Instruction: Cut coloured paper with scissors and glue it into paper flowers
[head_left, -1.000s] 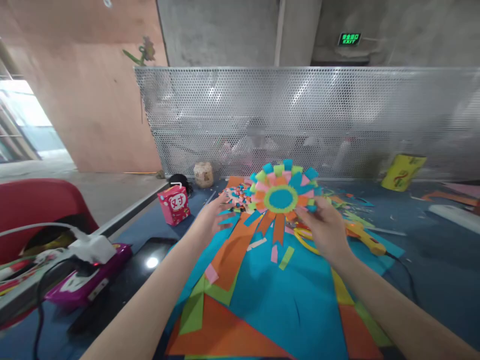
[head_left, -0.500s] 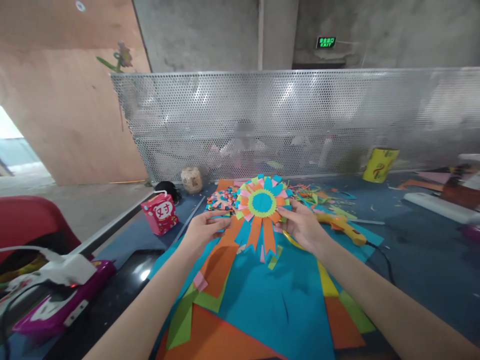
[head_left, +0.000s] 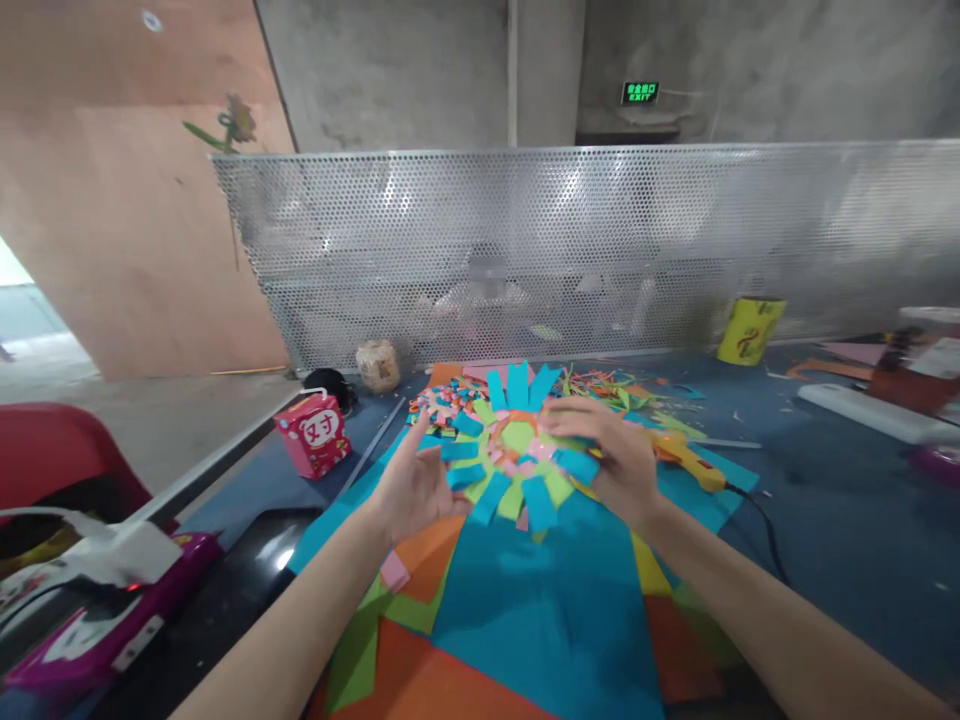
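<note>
A paper rosette (head_left: 517, 435) with blue, green, orange and pink strips is held up above the blue sheet (head_left: 547, 610), its layered back towards me. My right hand (head_left: 619, 455) grips its right edge, fingers over the near face. At the left edge, my left hand (head_left: 416, 490) has its thumb and fingers spread apart, close to the blue strips; whether it touches them I cannot tell. Behind the rosette lies a pile of small multicoloured paper pieces (head_left: 442, 398). To the right of my right hand rests a yellow glue gun (head_left: 691, 460) with a black cord.
A red drink carton (head_left: 315, 435) and a black tablet-like slab (head_left: 259, 560) are on the left, beside a purple power strip (head_left: 161, 590). At the back stand a jar (head_left: 377, 367), a yellow container (head_left: 750, 330) and a perforated metal screen (head_left: 450, 220). Orange sheets (head_left: 435, 670) lie in front.
The rosette has been turned over from its front, with the blue centre, to its back. My left hand has opened its fingers; my right hand has shifted over the right edge.
</note>
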